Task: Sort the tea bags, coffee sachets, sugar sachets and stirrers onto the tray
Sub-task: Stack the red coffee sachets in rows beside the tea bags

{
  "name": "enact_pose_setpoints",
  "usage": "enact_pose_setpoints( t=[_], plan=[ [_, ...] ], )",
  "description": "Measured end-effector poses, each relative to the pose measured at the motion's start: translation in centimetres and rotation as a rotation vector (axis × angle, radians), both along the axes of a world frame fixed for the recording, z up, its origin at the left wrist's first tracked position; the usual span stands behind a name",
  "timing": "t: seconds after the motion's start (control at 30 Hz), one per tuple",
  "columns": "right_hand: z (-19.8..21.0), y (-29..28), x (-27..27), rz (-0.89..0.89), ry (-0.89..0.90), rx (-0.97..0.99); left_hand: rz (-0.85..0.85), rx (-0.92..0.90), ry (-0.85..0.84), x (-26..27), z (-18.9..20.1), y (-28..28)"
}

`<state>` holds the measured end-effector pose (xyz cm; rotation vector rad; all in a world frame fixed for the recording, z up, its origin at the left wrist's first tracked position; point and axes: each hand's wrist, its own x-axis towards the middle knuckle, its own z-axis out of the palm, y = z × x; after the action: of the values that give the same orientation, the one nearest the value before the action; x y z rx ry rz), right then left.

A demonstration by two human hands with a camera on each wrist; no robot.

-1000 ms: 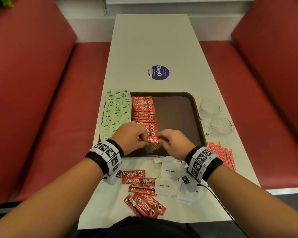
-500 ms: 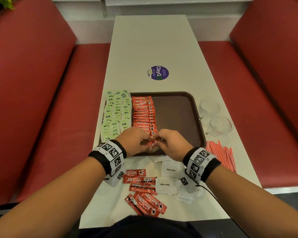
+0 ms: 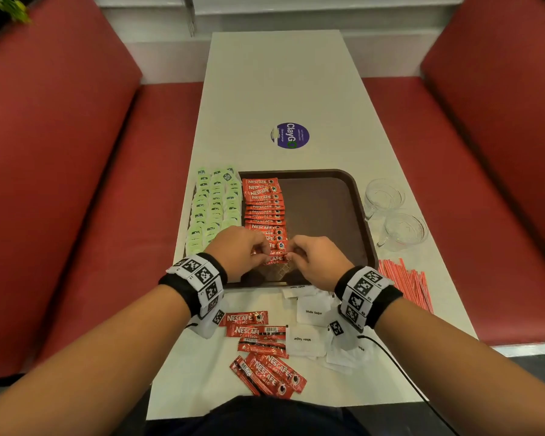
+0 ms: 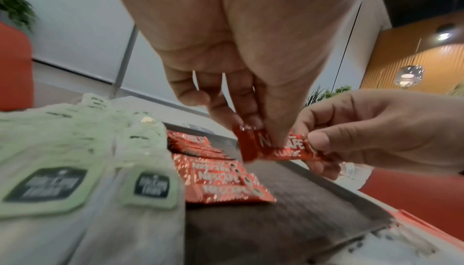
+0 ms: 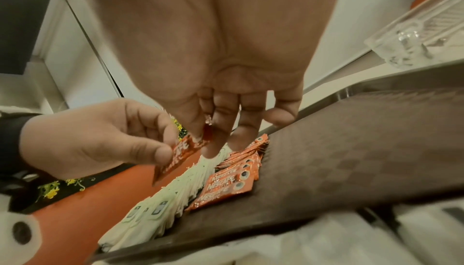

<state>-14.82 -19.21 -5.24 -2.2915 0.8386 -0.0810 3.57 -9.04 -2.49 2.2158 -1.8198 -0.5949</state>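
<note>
A red Nescafe coffee sachet hangs just above the brown tray, at the near end of a column of red coffee sachets. My left hand pinches its left end and my right hand pinches its right end. Green tea bags lie in rows at the tray's left side. More coffee sachets and white sugar sachets lie on the table near me. Red stirrers lie to the right of the tray.
Two clear glass cups stand right of the tray. A round purple sticker is on the white table beyond it. Red benches flank the table. A black cable runs from my right wrist.
Both hands with the sachet between them have shifted slightly away from me, toward the near end of the coffee column.
</note>
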Motion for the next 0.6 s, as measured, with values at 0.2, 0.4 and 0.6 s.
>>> enact_pose_setpoints(
  t=[0.2, 0.4, 0.6],
  plan=[
    [-0.7, 0.0, 0.9, 0.006, 0.244, -0.062, -0.013, 0.144, -0.194, 0.0, -2.4, -0.4],
    [-1.5, -0.3, 1.3, 0.039, 0.397, -0.085, -0.044, 0.163, -0.348, -0.4, -3.8, -0.8],
    [-1.5, -0.4, 1.7, 0.100, 0.450, -0.078, -0.071, 0.228, -0.353, -0.6, -4.2, -1.0]
  ],
)
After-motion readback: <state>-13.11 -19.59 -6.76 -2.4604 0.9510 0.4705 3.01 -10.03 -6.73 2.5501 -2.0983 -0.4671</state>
